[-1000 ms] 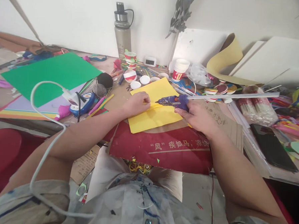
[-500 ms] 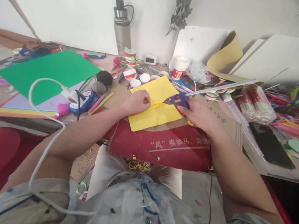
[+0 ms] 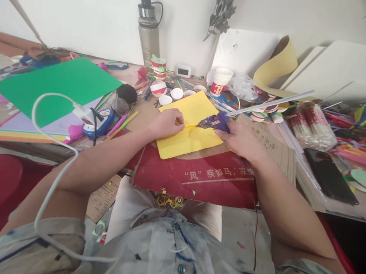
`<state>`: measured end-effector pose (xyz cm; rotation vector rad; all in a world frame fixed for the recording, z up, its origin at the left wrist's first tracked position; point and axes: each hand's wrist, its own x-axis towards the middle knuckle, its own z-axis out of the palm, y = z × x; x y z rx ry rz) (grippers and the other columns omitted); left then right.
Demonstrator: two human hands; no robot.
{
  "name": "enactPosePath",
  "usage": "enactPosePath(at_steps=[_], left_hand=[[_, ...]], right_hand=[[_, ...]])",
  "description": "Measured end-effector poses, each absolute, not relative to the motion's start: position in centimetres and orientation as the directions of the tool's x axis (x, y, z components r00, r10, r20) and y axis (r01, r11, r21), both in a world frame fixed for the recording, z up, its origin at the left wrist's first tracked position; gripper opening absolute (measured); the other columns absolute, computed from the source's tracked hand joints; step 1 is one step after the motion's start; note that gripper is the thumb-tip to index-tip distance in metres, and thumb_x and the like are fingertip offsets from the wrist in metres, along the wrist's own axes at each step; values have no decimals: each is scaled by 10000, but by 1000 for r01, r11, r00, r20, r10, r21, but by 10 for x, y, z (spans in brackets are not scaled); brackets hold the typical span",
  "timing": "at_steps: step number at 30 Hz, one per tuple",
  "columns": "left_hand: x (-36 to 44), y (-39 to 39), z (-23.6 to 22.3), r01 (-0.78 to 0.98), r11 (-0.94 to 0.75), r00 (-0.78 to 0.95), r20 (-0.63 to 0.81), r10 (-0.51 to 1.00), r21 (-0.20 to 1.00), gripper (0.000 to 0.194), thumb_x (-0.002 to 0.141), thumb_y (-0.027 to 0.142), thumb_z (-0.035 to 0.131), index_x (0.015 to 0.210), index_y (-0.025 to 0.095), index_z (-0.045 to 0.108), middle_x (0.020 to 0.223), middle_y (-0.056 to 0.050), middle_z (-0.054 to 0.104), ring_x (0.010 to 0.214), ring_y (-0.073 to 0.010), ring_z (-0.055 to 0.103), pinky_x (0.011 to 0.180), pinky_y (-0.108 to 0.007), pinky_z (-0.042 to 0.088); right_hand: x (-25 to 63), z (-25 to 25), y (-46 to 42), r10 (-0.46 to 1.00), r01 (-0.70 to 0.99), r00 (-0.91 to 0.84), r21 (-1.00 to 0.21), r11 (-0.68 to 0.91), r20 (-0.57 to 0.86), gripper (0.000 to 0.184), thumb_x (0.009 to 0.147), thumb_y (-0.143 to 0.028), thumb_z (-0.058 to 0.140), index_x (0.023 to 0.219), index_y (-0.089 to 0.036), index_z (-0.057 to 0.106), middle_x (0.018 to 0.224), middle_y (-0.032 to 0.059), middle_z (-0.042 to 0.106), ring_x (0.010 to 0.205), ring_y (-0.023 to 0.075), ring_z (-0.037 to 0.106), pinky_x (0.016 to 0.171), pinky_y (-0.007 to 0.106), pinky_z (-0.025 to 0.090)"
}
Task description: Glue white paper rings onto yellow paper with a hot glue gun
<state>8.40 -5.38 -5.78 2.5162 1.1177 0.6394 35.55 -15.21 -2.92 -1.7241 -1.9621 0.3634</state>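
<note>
A sheet of yellow paper (image 3: 193, 143) lies in front of me, with a raised yellow ridge running across its middle. Bent over its left side, my left hand (image 3: 168, 123) pinches the ridge at its left end; whether that is a fold or a separate strip I cannot tell. My right hand (image 3: 240, 138) is wrapped round a blue hot glue gun (image 3: 217, 122), its nozzle pointing left at the ridge, close to my left fingertips. A long clear glue stick (image 3: 273, 103) sticks out of the gun's back.
Red cardboard (image 3: 195, 182) lies under the paper. White paper cups (image 3: 222, 79), a bottle (image 3: 149, 37) and small white lids (image 3: 176, 93) stand behind. Green paper (image 3: 58, 87) and a white cable (image 3: 50, 187) are on the left, a black phone (image 3: 330, 175) on the right.
The glue gun has shifted slightly left along the ridge, its nozzle nearer my left fingers. My left hand keeps its pinch. The whole view has moved a little.
</note>
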Motion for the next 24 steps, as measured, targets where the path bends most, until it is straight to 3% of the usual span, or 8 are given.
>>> enactPosePath(at_steps=[6,11,18,24], left_hand=[[78,-51,-49,604,-670,647,225,728,431,125,867,210,631,830,178,746,1026,-79,818,982,-233,743,908,-342,557],[65,-43,-38,573,-688,718,130,683,446,116,829,190,645,816,182,760,1155,-58,841,965,-195,751,880,-289,554],[57,-36,-35,579,-660,719,82,690,478,137,850,240,677,848,191,804,1194,-42,841,993,-179,756,878,-254,553],[52,-29,-32,544,-671,751,63,657,504,167,867,303,698,837,199,825,1178,-42,845,1001,-186,763,889,-260,548]], right_hand=[[341,-29,-153,978,778,-169,-592,209,124,304,936,-390,651,1181,-245,761,1105,103,822,1034,380,752,924,512,602],[338,-27,-154,987,812,-121,-561,161,108,275,940,-393,663,1145,-237,758,1118,121,820,1049,394,754,943,523,602],[319,-32,-158,967,768,-226,-589,250,117,371,972,-336,618,1294,-200,743,1270,123,810,1185,360,743,1055,498,566],[304,-38,-158,961,781,-237,-561,275,142,351,985,-313,633,1301,-201,740,1242,137,819,1205,369,738,1040,490,568]])
